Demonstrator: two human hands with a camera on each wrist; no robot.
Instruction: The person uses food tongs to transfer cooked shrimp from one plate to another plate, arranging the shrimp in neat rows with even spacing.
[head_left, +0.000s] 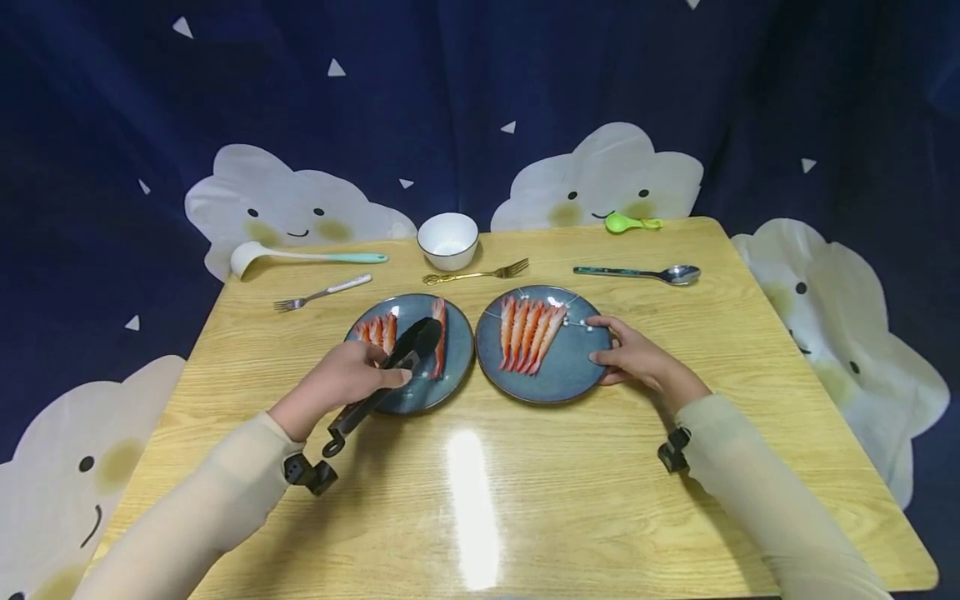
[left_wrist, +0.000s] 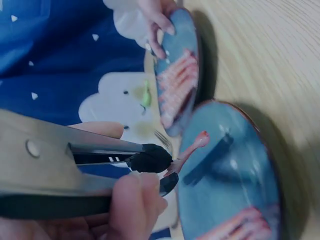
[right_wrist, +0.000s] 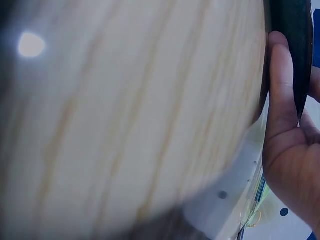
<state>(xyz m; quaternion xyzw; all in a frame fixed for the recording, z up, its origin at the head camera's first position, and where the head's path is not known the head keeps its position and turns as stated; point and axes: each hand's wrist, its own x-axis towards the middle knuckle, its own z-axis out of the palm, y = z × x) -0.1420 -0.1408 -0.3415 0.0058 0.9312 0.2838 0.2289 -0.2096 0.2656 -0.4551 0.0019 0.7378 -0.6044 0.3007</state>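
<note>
My left hand point(head_left: 351, 379) grips black-tipped tongs point(head_left: 352, 419) over the left blue plate point(head_left: 459, 354). Between the tongs' tips one red-and-white shrimp point(left_wrist: 189, 150) is pinched, and its shadow falls on that plate in the left wrist view. Several more shrimp point(head_left: 387, 332) lie at that plate's left side, partly behind the hand. With thumb and fingers my right hand point(head_left: 643, 357) holds the right rim of a second blue plate point(head_left: 573, 362). On this plate several shrimp point(head_left: 529, 335) lie side by side in a row, left of its middle.
Behind the plates stand a white bowl point(head_left: 448, 242) and a gold fork point(head_left: 480, 274). A ladle point(head_left: 315, 257) and a small fork point(head_left: 322, 293) lie at the back left. A metal spoon point(head_left: 637, 272) and a green spoon point(head_left: 630, 223) lie at the back right of the wooden table point(head_left: 585, 500).
</note>
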